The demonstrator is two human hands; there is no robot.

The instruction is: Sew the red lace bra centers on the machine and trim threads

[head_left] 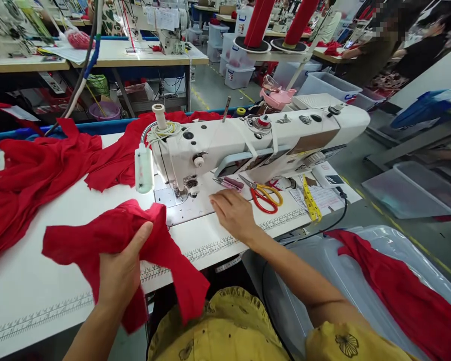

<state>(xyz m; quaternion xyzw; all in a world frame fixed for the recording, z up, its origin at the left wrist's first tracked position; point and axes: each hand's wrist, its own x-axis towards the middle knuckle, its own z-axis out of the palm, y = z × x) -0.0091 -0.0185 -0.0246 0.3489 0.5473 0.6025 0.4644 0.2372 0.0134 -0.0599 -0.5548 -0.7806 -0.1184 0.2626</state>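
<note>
My left hand (pixel 122 271) is closed on a piece of red fabric (pixel 105 235), thumb on top, its loose ends hanging past the table's front edge. My right hand (pixel 233 213) rests on the bed of the white sewing machine (pixel 218 145), to the right of the needle area (pixel 178 190), with its fingers stretched out and no object visible in them. Just beyond those fingers lie thread snips (pixel 231 184). Scissors with red and yellow handles (pixel 265 195) are to the right of the hand.
More red fabric (pixel 41 175) is heaped at the table's left. A yellow measuring tape (pixel 311 198) lies over papers at the right end. Beside me, a clear plastic bin (pixel 323 281) carries red cloth (pixel 406 291). Thread cones (pixel 259 25) stand behind the machine; co-workers sit farther back.
</note>
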